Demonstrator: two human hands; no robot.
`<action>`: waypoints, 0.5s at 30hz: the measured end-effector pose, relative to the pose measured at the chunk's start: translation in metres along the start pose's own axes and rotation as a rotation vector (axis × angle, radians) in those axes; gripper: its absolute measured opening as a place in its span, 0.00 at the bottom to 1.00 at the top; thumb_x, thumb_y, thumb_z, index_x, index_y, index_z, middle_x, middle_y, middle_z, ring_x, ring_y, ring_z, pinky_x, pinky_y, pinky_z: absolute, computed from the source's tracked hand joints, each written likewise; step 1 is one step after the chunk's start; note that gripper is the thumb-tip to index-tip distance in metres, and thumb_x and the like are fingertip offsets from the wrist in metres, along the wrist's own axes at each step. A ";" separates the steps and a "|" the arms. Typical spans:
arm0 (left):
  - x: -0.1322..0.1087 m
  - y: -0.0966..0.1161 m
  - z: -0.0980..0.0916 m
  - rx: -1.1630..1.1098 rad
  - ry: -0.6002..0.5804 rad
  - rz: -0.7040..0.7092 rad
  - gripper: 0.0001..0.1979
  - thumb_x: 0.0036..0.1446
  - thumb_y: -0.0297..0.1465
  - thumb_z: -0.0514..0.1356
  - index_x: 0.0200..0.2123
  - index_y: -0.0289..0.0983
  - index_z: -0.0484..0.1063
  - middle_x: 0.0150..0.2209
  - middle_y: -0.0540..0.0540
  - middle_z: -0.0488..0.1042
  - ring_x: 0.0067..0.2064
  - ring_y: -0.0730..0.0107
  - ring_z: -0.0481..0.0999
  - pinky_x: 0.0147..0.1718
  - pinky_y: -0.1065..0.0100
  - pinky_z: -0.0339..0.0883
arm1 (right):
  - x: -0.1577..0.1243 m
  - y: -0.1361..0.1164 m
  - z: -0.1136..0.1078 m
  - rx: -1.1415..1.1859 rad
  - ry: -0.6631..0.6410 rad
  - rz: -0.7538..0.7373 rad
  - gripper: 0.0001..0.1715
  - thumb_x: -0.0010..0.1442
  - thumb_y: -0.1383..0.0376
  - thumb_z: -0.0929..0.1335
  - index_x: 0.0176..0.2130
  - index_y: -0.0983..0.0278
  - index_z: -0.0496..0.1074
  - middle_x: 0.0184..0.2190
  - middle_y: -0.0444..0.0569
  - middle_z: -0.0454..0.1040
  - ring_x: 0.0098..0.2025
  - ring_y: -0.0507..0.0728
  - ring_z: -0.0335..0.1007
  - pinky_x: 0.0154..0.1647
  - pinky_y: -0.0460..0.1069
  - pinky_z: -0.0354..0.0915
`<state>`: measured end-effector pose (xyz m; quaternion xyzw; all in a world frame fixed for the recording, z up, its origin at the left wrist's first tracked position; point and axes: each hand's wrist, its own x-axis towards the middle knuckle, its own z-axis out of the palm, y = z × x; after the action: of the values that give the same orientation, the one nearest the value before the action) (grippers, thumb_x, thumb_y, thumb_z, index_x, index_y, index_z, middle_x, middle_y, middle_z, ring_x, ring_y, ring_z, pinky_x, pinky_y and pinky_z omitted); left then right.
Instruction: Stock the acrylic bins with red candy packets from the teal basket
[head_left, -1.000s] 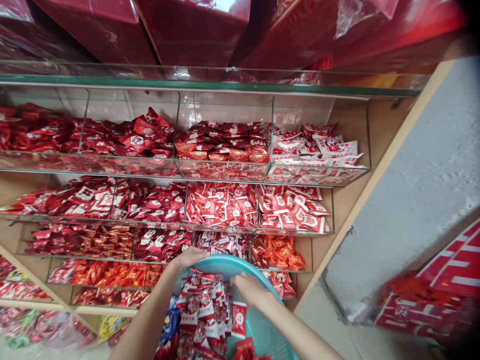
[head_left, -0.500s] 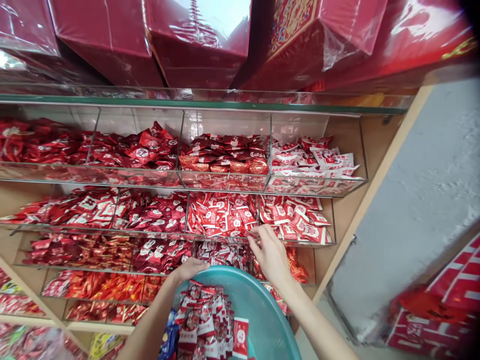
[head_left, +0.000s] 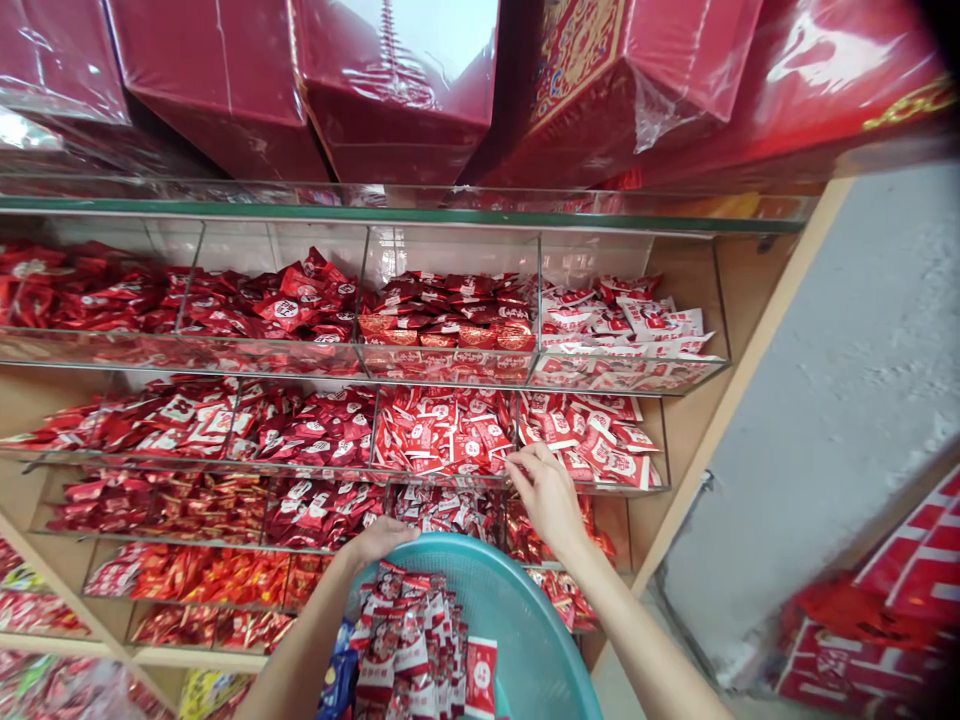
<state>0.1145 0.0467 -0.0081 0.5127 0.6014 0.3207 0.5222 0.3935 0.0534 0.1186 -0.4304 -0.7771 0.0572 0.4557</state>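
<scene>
My left hand [head_left: 379, 540] is closed over the rim of a teal plastic basket [head_left: 517, 590]. Inside lie many small red-and-white candy packets [head_left: 409, 630], with a single flat packet [head_left: 481, 675] apart on the right and a dark blue wrapper [head_left: 339, 680] at the left. My right hand [head_left: 546, 495] is beyond the basket, at the front edge of the second shelf row. Its fingertips are drawn together beside the divider between two bins of red-and-white packets [head_left: 450, 430]. Whatever they pinch, if anything, is hidden.
Glass-fronted bins of red wrapped candies [head_left: 300, 300] fill the shelves in several rows. Above runs a glass shelf edge [head_left: 420, 212] carrying large red boxes [head_left: 397, 90]. A wooden side panel [head_left: 750, 370] and grey wall [head_left: 832, 400] bound the right side. Red bags [head_left: 862, 660] stand low there.
My right hand has shifted slightly to the right and up along the bin edge. My left hand and the basket have hardly moved.
</scene>
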 end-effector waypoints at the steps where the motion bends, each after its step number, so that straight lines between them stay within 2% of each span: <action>1: 0.001 -0.001 0.000 -0.002 0.000 0.002 0.23 0.35 0.50 0.62 0.17 0.33 0.69 0.15 0.54 0.63 0.19 0.78 0.58 0.21 0.73 0.50 | 0.000 0.000 0.000 0.013 0.003 -0.006 0.15 0.60 0.62 0.58 0.36 0.63 0.71 0.34 0.50 0.67 0.34 0.55 0.65 0.39 0.49 0.61; 8: 0.002 -0.003 -0.001 0.003 0.005 0.000 0.24 0.34 0.50 0.62 0.17 0.33 0.69 0.15 0.54 0.63 0.19 0.78 0.59 0.21 0.73 0.50 | 0.005 -0.001 -0.002 0.092 0.027 -0.063 0.15 0.61 0.64 0.57 0.36 0.63 0.70 0.36 0.50 0.69 0.37 0.54 0.66 0.41 0.48 0.60; 15: -0.001 0.001 0.000 -0.008 -0.023 0.010 0.23 0.35 0.50 0.62 0.18 0.33 0.69 0.16 0.53 0.63 0.20 0.79 0.58 0.20 0.74 0.50 | 0.009 -0.003 -0.011 0.068 0.036 -0.029 0.15 0.61 0.63 0.56 0.37 0.64 0.69 0.34 0.50 0.71 0.36 0.55 0.66 0.39 0.49 0.60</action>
<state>0.1143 0.0462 -0.0070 0.5173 0.5914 0.3200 0.5295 0.3978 0.0546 0.1321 -0.4044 -0.7726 0.0695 0.4846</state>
